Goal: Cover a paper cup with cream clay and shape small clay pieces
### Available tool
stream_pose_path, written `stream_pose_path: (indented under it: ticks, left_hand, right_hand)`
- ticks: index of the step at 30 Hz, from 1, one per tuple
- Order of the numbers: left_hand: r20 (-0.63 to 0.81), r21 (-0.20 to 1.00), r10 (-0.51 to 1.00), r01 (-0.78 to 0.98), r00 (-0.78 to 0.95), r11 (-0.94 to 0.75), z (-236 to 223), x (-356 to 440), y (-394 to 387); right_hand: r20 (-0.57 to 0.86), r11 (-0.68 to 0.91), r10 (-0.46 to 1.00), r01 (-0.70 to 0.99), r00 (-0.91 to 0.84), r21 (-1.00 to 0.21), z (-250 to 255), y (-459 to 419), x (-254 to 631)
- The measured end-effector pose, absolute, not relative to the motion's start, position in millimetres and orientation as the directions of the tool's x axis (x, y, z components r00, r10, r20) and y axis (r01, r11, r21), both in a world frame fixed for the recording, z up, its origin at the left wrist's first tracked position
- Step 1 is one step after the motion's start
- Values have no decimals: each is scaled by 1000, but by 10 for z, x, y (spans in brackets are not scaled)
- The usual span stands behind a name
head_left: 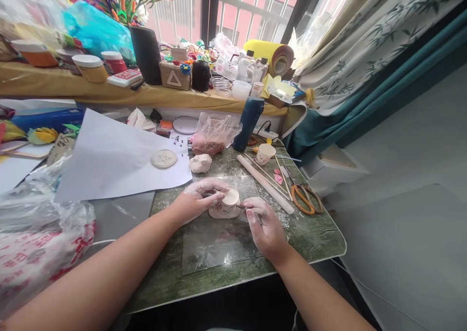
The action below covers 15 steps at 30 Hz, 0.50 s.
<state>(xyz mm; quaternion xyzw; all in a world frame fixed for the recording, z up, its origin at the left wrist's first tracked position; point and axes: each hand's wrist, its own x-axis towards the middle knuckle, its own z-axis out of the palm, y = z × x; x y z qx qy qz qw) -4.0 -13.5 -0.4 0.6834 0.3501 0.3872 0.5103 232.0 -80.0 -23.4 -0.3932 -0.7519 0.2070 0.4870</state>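
My left hand (199,198) wraps its fingers round an upturned paper cup (228,199) that stands on a flat piece of pale clay (219,213). My right hand (263,222) is closed on a thin tool (243,207) whose tip meets the clay at the cup's base. Both hands are dusted white. They work on a clear sheet (219,246) over the green table (314,238).
A lump of clay (200,163), a clay disc with a star (164,158) on white paper (109,160), a bag of pink clay (213,135), a rolling pin (264,184), a small cup (265,153), sticks and scissors (306,198) lie behind. A plastic bag (36,233) sits left.
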Motion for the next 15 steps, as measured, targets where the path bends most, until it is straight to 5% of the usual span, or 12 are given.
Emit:
stream_pose_path:
  ticks: [15]
  left_hand:
    - [193,971,853,34,485,-238,-90,-50,-82]
  right_hand:
    - [633,670,735,400,-242,-625,-237,-765,2333]
